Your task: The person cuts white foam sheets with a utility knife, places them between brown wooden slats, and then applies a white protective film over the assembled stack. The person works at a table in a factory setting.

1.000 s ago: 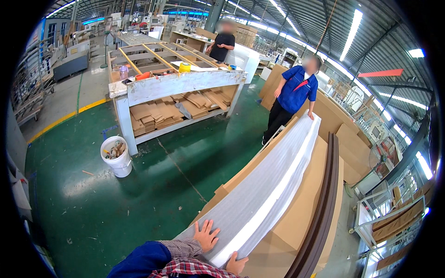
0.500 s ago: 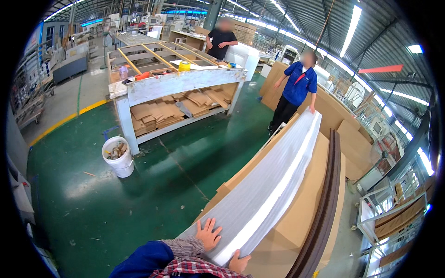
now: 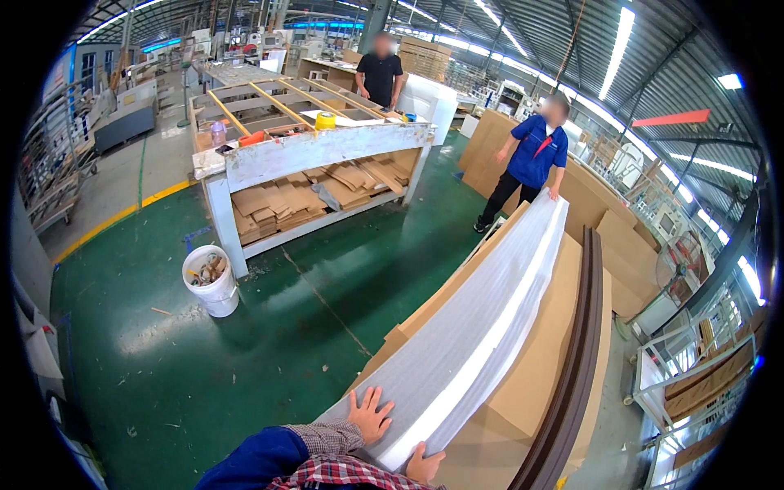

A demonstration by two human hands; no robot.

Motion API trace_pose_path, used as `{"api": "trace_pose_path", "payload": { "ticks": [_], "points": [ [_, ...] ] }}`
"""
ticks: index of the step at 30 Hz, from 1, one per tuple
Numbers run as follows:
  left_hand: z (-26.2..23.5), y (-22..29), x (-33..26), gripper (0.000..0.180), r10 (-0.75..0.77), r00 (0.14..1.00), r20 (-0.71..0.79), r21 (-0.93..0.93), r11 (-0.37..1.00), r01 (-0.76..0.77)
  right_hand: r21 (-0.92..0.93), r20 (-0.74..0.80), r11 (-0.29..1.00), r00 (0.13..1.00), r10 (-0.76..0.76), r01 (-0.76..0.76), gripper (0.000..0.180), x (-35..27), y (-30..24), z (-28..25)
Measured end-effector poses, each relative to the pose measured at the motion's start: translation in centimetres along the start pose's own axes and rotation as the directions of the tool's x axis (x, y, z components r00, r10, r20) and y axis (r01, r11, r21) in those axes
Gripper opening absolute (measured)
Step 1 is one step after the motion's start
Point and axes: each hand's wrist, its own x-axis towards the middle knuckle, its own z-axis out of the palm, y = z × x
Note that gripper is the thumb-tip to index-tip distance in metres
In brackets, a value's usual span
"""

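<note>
A long panel wrapped in white foam sheet (image 3: 482, 318) lies on a stack of brown cardboard-wrapped panels (image 3: 539, 367). My left hand (image 3: 370, 415) rests flat on the near end of the white panel, fingers spread. My right hand (image 3: 424, 466) grips the panel's near edge from the right. At the far end a person in a blue shirt (image 3: 531, 159) holds the other end of the same panel.
A dark brown moulding strip (image 3: 576, 367) runs along the stack's right side. A white workbench (image 3: 310, 155) stands on the green floor with cardboard scraps on its lower shelf. Near its leg is a white bucket (image 3: 211, 282). A second person in black (image 3: 380, 77) stands behind the bench.
My left hand has slid slightly along the white panel. The person in blue has shifted a little at the far end.
</note>
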Motion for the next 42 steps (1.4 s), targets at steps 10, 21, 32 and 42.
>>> {"api": "trace_pose_path", "payload": {
  "ticks": [10,21,32,42],
  "points": [
    [0.0,0.1,0.0,0.046,0.006,1.0,-0.019,-0.018,1.0,-0.006,-0.151,-0.239,0.988,0.971,-0.014,-0.023,0.066,0.8,3.7,2.4],
    [-0.1,0.1,-0.1,0.046,0.0,1.0,-0.006,-0.002,1.0,0.0,-0.244,-0.312,0.968,0.95,-0.026,-0.053,0.063,1.1,5.2,3.2],
    [0.0,0.0,0.2,0.047,0.014,1.0,0.005,-0.002,1.0,-0.014,-0.128,-0.256,0.988,0.965,0.054,-0.089,0.059,0.2,2.0,1.7],
    [-1.2,0.8,0.6,0.047,0.04,0.996,0.078,0.038,0.998,-0.043,-0.166,-0.117,0.971,0.981,0.155,-0.173,0.067,1.0,2.6,0.9]
  ]
}}
